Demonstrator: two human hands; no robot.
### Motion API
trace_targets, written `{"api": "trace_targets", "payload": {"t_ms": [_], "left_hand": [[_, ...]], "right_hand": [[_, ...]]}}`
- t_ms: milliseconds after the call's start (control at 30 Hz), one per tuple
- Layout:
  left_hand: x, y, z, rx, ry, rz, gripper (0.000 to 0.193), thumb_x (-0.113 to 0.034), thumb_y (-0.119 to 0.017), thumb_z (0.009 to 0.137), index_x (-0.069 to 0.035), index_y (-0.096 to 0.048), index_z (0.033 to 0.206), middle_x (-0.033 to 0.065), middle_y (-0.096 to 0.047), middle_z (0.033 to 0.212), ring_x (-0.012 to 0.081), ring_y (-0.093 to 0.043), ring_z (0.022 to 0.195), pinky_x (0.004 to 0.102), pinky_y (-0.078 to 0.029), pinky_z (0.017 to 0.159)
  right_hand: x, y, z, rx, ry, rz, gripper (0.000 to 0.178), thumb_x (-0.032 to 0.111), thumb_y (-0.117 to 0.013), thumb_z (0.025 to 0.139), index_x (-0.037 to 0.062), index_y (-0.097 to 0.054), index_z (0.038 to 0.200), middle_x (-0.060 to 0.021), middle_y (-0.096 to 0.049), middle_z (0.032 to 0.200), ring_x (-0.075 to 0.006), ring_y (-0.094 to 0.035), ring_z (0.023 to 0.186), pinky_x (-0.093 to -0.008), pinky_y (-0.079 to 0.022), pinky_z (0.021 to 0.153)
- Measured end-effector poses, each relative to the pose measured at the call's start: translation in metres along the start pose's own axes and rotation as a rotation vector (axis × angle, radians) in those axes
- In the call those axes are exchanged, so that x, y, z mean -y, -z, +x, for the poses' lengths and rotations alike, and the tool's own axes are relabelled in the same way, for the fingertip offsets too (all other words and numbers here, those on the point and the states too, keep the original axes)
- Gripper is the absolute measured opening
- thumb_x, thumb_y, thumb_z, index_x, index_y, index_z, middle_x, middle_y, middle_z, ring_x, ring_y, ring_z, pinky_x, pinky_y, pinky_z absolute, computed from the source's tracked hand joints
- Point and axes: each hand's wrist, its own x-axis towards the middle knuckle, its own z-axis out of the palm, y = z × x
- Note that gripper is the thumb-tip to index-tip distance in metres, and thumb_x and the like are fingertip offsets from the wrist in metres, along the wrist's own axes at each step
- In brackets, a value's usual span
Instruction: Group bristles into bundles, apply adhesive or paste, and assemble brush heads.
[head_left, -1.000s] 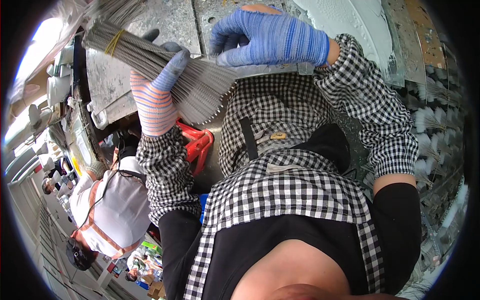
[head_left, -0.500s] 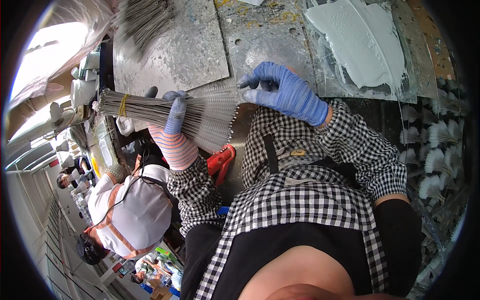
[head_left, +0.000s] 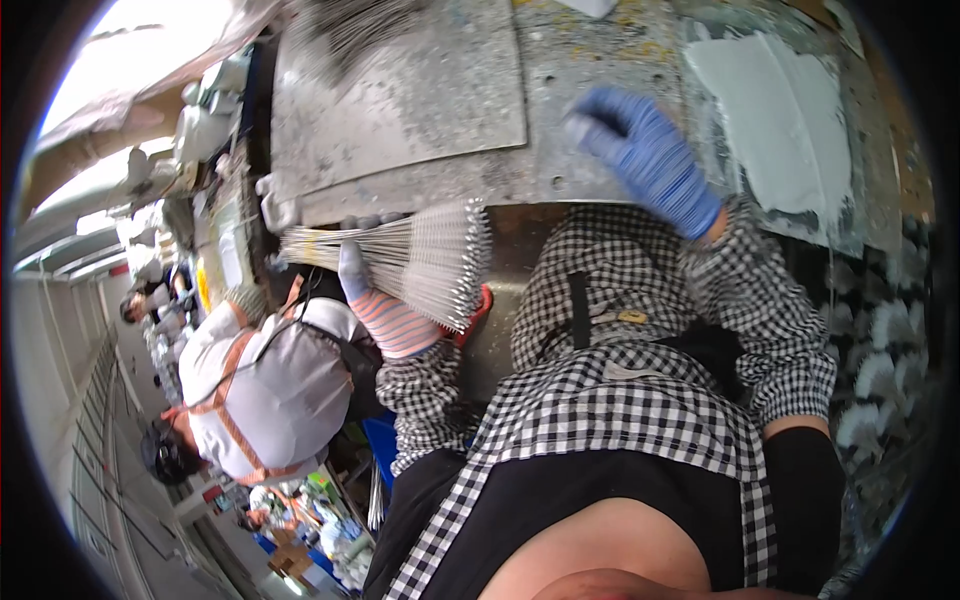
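Observation:
My left hand point(head_left: 382, 300), in a striped glove with grey fingertips, is closed round a bundle of thin metal wires point(head_left: 430, 250). The bundle fans out toward the right, with bright bead-like tips along that end. Its narrow left end has a yellow band round it. My right hand point(head_left: 650, 155), in a blue glove with greyish fingertips, hovers above the metal worktop point(head_left: 420, 110), apart from the bundle. Its fingers are bent and smeared by motion, so whether they meet on anything cannot be made out.
A thick pale paste point(head_left: 775, 120) is spread on a sheet at the worktop's right. More thin wires point(head_left: 360, 30) lie at the far left. White fan-shaped pieces point(head_left: 875, 370) hang or stand at the right. A co-worker in white point(head_left: 270, 390) sits close on my left.
My right hand has moved away from the fanned wire tips, up and to the right over the worktop. The wire bundle, still in my left hand, sits slightly lower and has tilted, showing its tips more.

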Motion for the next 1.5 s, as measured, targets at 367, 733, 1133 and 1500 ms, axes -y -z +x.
{"api": "trace_targets", "payload": {"t_ms": [367,733,1133,1500], "left_hand": [[0.051,0.118,-0.072,-0.286,0.148,-0.355,0.044,-0.029,-0.049,0.103,-0.007,-0.052,0.141,0.0104,-0.054,0.145,0.0280,-0.053,0.132,0.0453,-0.050,0.107],[0.071,0.103,-0.068,-0.522,0.133,-0.325,0.051,-0.041,-0.051,0.102,-0.004,-0.053,0.138,0.0144,-0.055,0.143,0.0313,-0.054,0.131,0.0449,-0.052,0.107],[0.076,0.097,-0.063,-0.684,0.164,-0.304,0.058,-0.051,-0.057,0.097,-0.010,-0.053,0.138,0.0089,-0.057,0.140,0.0265,-0.057,0.125,0.0434,-0.058,0.095],[0.068,0.061,-0.073,-0.140,0.242,-0.585,0.038,-0.023,-0.042,0.106,-0.002,-0.053,0.135,0.0142,-0.058,0.140,0.0273,-0.055,0.128,0.0394,-0.047,0.110]], "right_hand": [[-0.023,-0.009,0.005,0.045,0.167,-0.584,0.025,0.026,-0.067,0.093,0.0071,-0.071,0.109,-0.0123,-0.073,0.081,-0.0295,-0.071,0.077,-0.0385,-0.056,0.072],[-0.073,-0.044,-0.036,-0.077,0.009,-0.171,0.021,0.017,-0.066,0.097,-0.0015,-0.069,0.106,-0.0102,-0.075,0.088,-0.0166,-0.073,0.077,-0.0295,-0.057,0.071],[-0.086,-0.027,-0.043,0.095,0.117,-0.027,0.023,0.008,-0.052,0.102,-0.0007,-0.064,0.119,-0.0114,-0.074,0.102,-0.0165,-0.071,0.091,-0.0295,-0.057,0.078],[-0.068,-0.039,-0.038,-0.042,-0.075,0.095,0.020,0.021,-0.057,0.104,0.0036,-0.065,0.097,-0.0005,-0.066,0.081,-0.0084,-0.059,0.071,-0.0235,-0.049,0.068]]}}
